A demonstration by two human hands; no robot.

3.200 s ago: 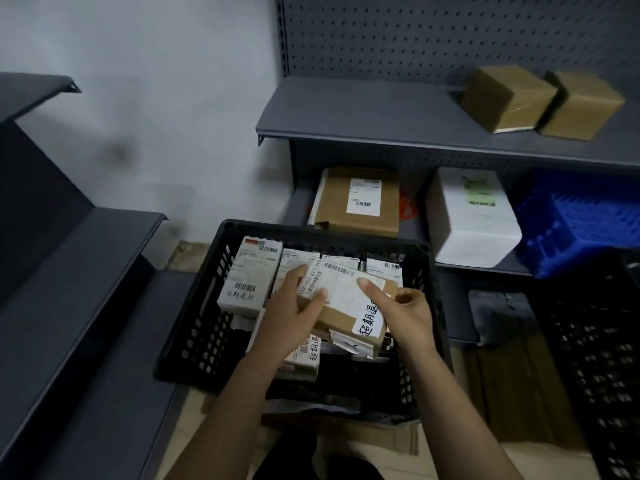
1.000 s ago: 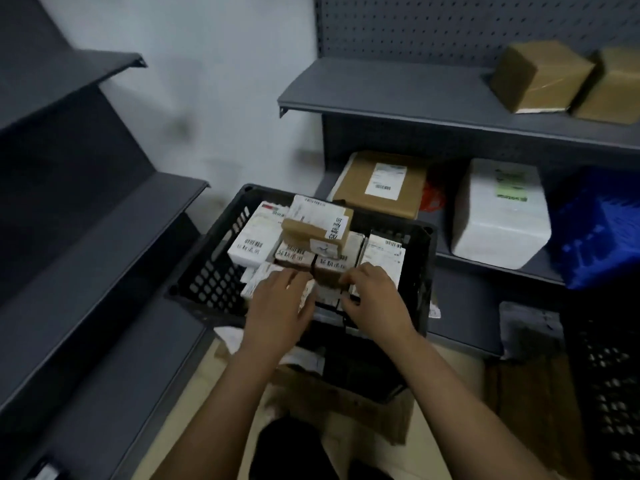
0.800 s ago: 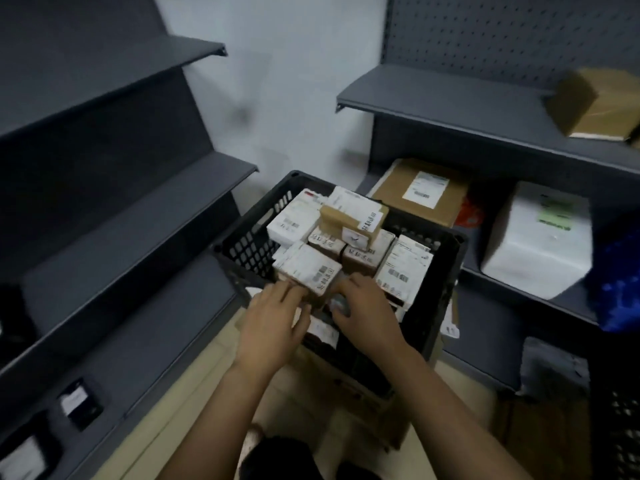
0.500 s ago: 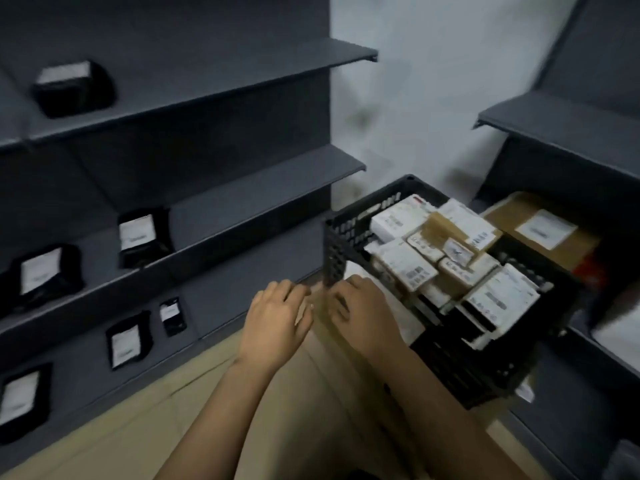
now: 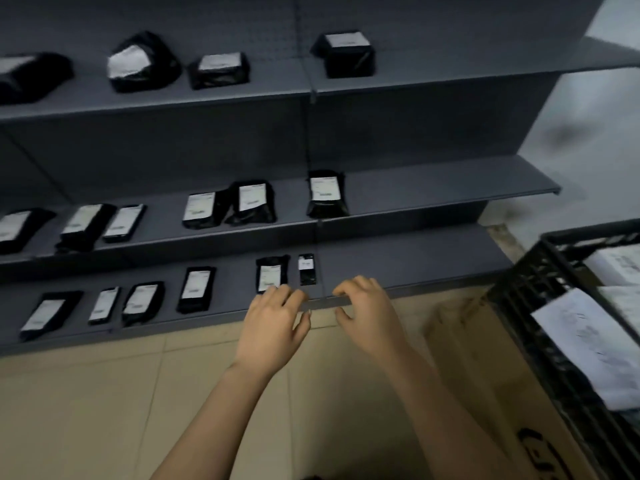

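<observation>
Grey shelves [image 5: 415, 265], blurred parcels [image 5: 272, 273], crate [image 5: 526, 282] cut off, left hand [image 5: 273, 323], right hand [image 5: 367, 317] apart, empty

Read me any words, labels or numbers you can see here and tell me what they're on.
Black bags: white labels too blurred to read.
Parcels in the crate: print too faint.
Cardboard box: black lettering cut off, unreadable.

Stockroom — shelves [image 5: 450, 183] of labelled parcels [image 5: 325, 197]
</observation>
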